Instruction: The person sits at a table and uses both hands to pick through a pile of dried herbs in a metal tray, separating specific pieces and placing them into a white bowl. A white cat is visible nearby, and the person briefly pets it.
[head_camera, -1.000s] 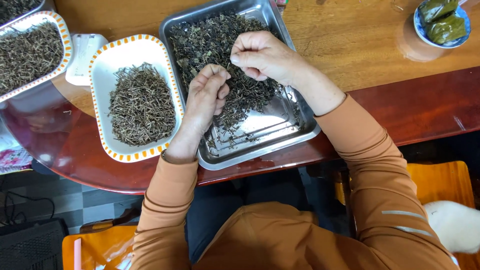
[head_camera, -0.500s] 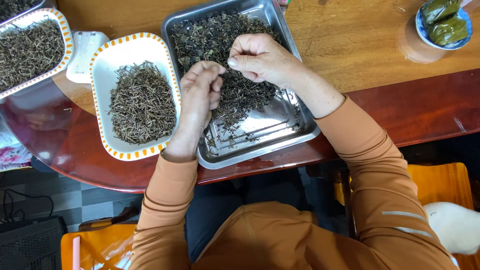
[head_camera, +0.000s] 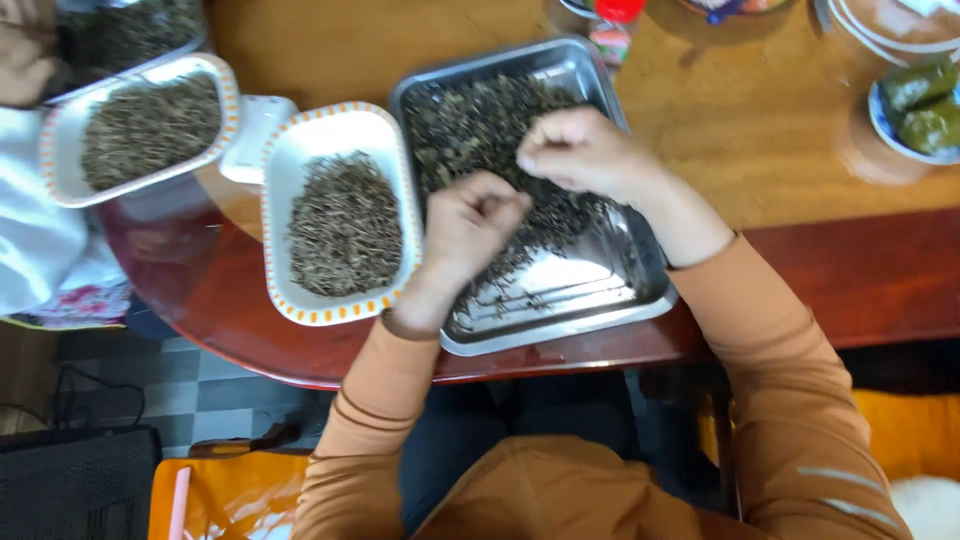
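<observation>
One metal tray (head_camera: 612, 70), two hands (head_camera: 470, 225), two dishes (head_camera: 330, 125)

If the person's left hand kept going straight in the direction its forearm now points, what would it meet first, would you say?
The left hand points up the picture, over the metal tray. It would most likely meet the dark dried leaves piled in the tray's far half first. Its height above them is unclear, so it may already touch some.

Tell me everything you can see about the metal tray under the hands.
The metal tray is a shiny, silver-coloured rectangular pan with raised walls and rounded corners, lying flat at the table's near edge. Dark dried leaves fill its far part; its near floor is mostly bare. Both hands, left and right, work over the leaves. A white dish adjoins its left side.
</observation>
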